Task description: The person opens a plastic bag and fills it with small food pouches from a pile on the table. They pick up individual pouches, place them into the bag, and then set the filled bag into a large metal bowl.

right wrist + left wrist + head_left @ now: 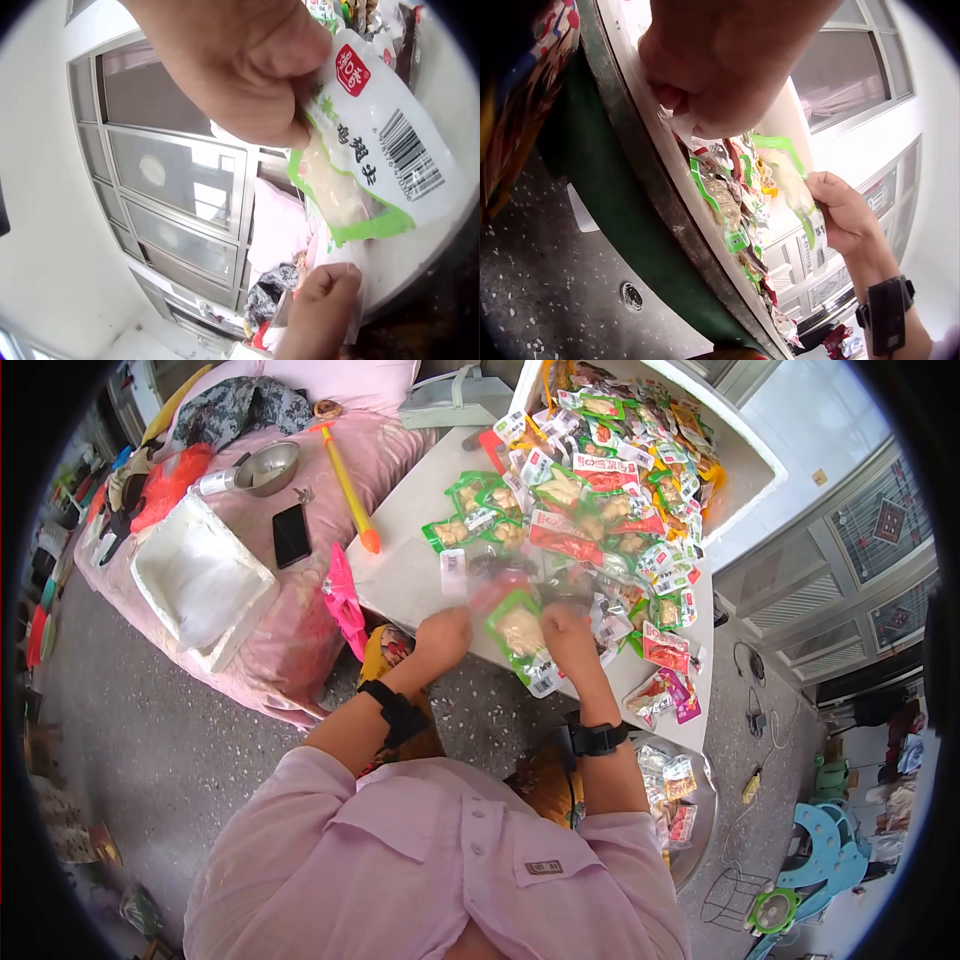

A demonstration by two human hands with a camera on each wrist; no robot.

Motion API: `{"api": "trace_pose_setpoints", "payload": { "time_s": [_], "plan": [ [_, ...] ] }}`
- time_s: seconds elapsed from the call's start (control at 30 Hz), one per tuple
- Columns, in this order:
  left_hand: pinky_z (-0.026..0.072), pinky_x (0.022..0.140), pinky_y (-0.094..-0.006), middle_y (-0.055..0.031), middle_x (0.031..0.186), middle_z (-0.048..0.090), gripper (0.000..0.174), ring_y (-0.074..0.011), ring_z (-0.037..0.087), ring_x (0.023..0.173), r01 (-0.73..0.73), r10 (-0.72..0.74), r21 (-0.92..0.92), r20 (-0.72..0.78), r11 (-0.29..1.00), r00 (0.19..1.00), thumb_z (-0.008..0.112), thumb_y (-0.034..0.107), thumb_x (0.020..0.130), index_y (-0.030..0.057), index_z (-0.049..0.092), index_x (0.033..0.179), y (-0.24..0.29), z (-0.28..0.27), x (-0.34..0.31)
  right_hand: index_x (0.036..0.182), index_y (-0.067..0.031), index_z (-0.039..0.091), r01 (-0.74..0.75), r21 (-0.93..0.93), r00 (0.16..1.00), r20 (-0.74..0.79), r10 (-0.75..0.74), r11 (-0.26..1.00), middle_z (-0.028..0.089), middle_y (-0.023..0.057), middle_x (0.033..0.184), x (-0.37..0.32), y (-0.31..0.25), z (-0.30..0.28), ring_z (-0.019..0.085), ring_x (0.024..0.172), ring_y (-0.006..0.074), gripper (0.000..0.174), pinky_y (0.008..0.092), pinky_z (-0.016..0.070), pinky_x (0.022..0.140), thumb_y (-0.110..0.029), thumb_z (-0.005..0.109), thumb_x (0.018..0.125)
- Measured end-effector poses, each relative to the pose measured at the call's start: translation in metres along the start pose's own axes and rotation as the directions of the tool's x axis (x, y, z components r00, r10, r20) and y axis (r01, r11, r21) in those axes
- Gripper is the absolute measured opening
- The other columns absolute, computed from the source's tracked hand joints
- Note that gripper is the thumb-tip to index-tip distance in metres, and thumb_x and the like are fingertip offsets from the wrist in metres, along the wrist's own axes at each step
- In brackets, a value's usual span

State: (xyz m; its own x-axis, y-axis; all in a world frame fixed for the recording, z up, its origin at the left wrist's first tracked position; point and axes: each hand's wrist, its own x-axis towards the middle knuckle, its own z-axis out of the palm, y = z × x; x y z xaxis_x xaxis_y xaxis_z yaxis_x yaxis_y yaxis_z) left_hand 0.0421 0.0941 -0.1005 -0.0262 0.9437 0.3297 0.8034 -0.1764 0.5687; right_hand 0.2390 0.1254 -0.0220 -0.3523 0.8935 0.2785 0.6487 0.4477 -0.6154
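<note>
My right hand (572,640) grips a white-and-green snack packet (520,628) by its edge, above the table's near side. Its printed face, barcode and pale contents show in the right wrist view, where the thumb and fingers (281,97) pinch one side. My left hand (443,638) is curled beside it, over the table edge. Between its fingers is a thin see-through piece of plastic (355,307), partly hidden by the hand. A heap of snack packets (610,480) in red, green and white spreads over the table ahead of both hands.
A white foam box (755,470) lies tipped at the table's far end, packets spilling out. At right below the table stands a metal basin (708,810) with packets. On the pink-covered bed are another foam box (205,575), a phone (291,536) and a metal bowl (270,468).
</note>
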Motion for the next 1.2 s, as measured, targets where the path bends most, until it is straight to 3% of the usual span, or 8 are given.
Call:
{"api": "trace_pose_setpoints", "payload": {
  "time_s": [0.23,0.43,0.63,0.83,0.93,1.03,1.13,1.2],
  "plan": [
    [0.0420,0.063,-0.0426,-0.0163,0.076,0.054,0.010,-0.0344,0.052,0.071,0.049,-0.047,-0.047,0.036,0.998,0.998,0.046,0.013,0.073,0.0043,0.049,0.077,0.005,-0.009,-0.002,0.076,-0.0029,0.052,-0.025,-0.135,0.981,0.185,0.050,0.991,0.055,0.0185,0.075,0.017,0.008,0.039,0.052,0.074,0.0354,0.012,0.0417,0.0408,0.064,-0.011,0.044,0.073],
    [0.0424,0.061,-0.0417,-0.0146,0.073,0.053,0.009,-0.0329,0.053,0.070,-0.010,0.010,-0.027,0.016,1.000,1.000,0.047,0.013,0.073,0.0044,0.049,0.076,0.005,-0.015,-0.005,0.075,-0.0025,0.057,-0.127,-0.023,0.946,0.299,0.128,0.992,0.058,0.0154,0.076,0.033,-0.004,0.037,0.056,0.072,0.0284,0.014,0.0356,0.0424,0.064,-0.012,0.047,0.071],
    [0.0431,0.061,-0.0407,-0.0136,0.072,0.053,0.008,-0.0319,0.053,0.070,-0.057,0.056,0.011,0.035,0.998,0.998,0.048,0.012,0.071,0.0051,0.050,0.075,0.001,-0.022,-0.005,0.080,-0.0017,0.059,-0.447,0.385,0.863,0.425,0.275,0.808,0.058,0.0102,0.073,0.041,0.045,0.052,0.055,0.068,0.0168,0.017,0.0288,0.0422,0.062,-0.013,0.052,0.069],
    [0.0438,0.061,-0.0405,-0.0129,0.074,0.054,0.011,-0.0315,0.054,0.071,-0.092,0.089,0.028,0.101,0.995,0.991,0.048,0.010,0.070,0.0070,0.052,0.079,-0.004,-0.011,-0.007,0.080,0.0013,0.058,-0.344,0.242,0.927,0.240,0.288,0.907,0.059,0.0126,0.079,0.034,0.031,0.085,0.056,0.073,0.0207,0.019,0.0315,0.0423,0.065,-0.013,0.056,0.068],
    [0.0438,0.062,-0.0405,-0.0126,0.076,0.055,0.014,-0.0315,0.054,0.071,-0.086,0.081,0.040,0.129,0.995,0.988,0.048,0.011,0.070,0.0077,0.053,0.083,-0.008,-0.011,-0.005,0.085,0.0016,0.057,-0.112,0.073,0.968,0.235,0.092,0.991,0.059,0.0123,0.080,0.030,0.027,0.081,0.056,0.075,0.0242,0.023,0.0335,0.0426,0.069,-0.014,0.058,0.068],
    [0.0438,0.062,-0.0402,-0.0125,0.077,0.055,0.015,-0.0314,0.054,0.072,-0.079,0.072,0.052,0.122,0.996,0.990,0.049,0.011,0.070,0.0080,0.053,0.084,-0.006,-0.013,-0.006,0.090,0.0005,0.054,-0.148,0.430,0.984,0.156,0.088,0.891,0.058,0.0105,0.079,0.004,0.046,0.086,0.056,0.073,0.0222,0.028,0.0314,0.0457,0.060,-0.016,0.060,0.069],
    [0.0437,0.062,-0.0403,-0.0126,0.077,0.055,0.015,-0.0314,0.054,0.072,-0.070,0.066,0.033,0.114,0.997,0.991,0.048,0.011,0.070,0.0077,0.053,0.084,-0.002,-0.017,-0.006,0.093,-0.0012,0.051,-0.614,0.451,0.782,0.463,0.418,0.647,0.057,0.0071,0.076,-0.027,0.007,0.043,0.056,0.066,0.0166,0.027,0.0248,0.0448,0.047,-0.016,0.059,0.072],
    [0.0437,0.062,-0.0402,-0.0125,0.077,0.055,0.015,-0.0313,0.054,0.072,-0.098,0.098,-0.005,0.089,0.995,0.991,0.048,0.010,0.070,0.0075,0.053,0.084,-0.006,-0.014,-0.007,0.092,-0.0020,0.050,-0.681,0.607,0.724,0.478,0.498,0.408,0.056,0.0056,0.074,-0.045,0.003,0.049,0.055,0.060,0.0126,0.022,0.0206,0.0416,0.041,-0.014,0.057,0.074]
  ]
}}
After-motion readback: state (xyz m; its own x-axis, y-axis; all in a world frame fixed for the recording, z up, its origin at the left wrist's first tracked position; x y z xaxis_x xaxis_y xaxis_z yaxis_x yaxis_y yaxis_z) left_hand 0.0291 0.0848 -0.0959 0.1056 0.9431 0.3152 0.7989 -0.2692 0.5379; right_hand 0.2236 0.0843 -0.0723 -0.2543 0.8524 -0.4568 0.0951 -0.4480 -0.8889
